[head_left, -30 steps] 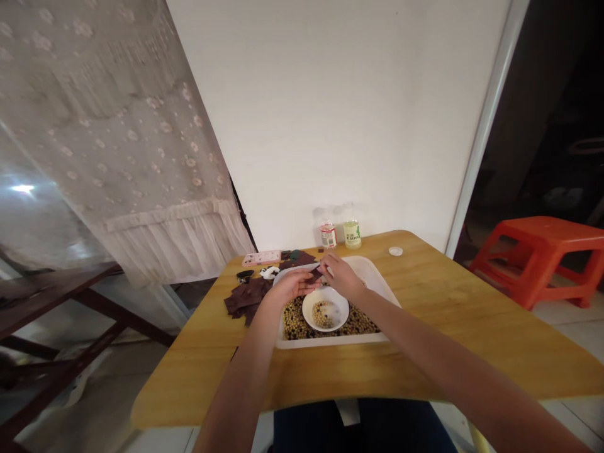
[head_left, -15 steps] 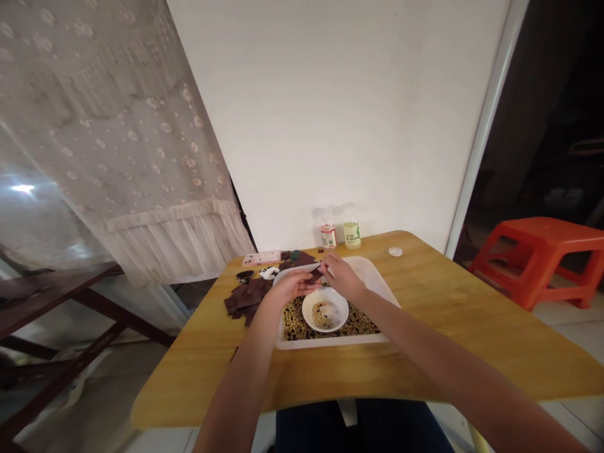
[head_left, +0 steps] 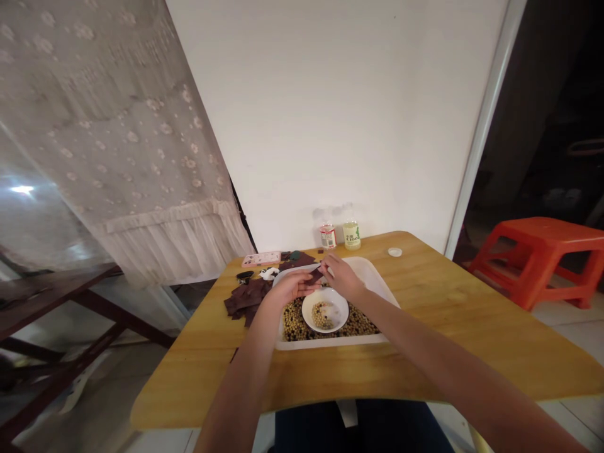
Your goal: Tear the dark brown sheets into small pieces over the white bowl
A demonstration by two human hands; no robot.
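Note:
Over the far part of a white tray (head_left: 333, 342), my two hands meet. Between thumb and fingers, my left hand (head_left: 291, 287) holds a small dark maroon piece (head_left: 315, 275) that looks like cloth or leather. My right hand (head_left: 343, 277) pinches at the upper right edge of that piece; anything small in its fingertips is too fine to make out. Just below the hands a white bowl (head_left: 338, 306) with some pale beads or beans (head_left: 322, 316) sits in the tray. Around it lie many tan and black bead-like grains (head_left: 295, 322).
Left of the tray is a pile of maroon pieces (head_left: 248, 297). Behind it lie a phone in a pink case (head_left: 261, 258), a black round item (head_left: 244, 275) and a white crumpled item (head_left: 269, 273). Two bottles (head_left: 328, 236) (head_left: 352, 234) stand by the wall; a white lid (head_left: 395, 252) lies right.

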